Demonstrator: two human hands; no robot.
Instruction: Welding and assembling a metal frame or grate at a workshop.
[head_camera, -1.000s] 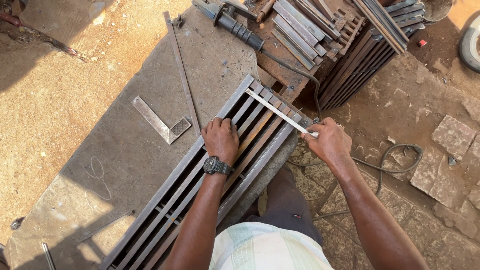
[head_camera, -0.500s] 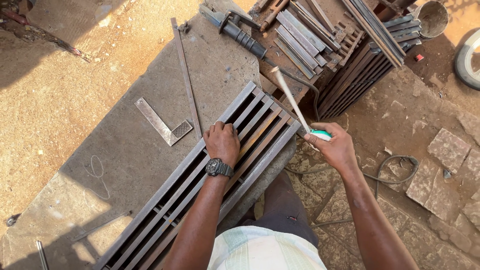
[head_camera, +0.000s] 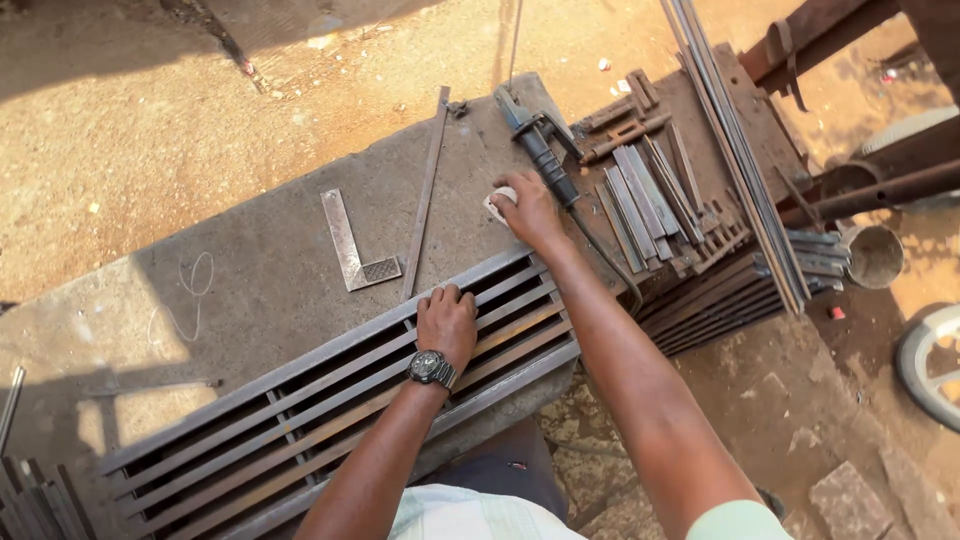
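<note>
Left hand (head_camera: 447, 322) centre frame, palm down, fingers curled forward, wrist straight, forearm running to lower centre. Right hand (head_camera: 527, 208) upper centre, arm stretched out, fingers closed, forearm crossing from lower right.

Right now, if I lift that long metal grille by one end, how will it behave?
The grille is probably heavy and stiff: welded steel bars throughout. Being long, it would likely swing or tip if lifted where the left hand rests, near one end.

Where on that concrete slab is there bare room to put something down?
The slab is bare left of the try square, above the metal grille. A smaller patch lies between the flat bar and the right hand. Right of the angle grinder, stacked steel strips crowd everything.
</note>
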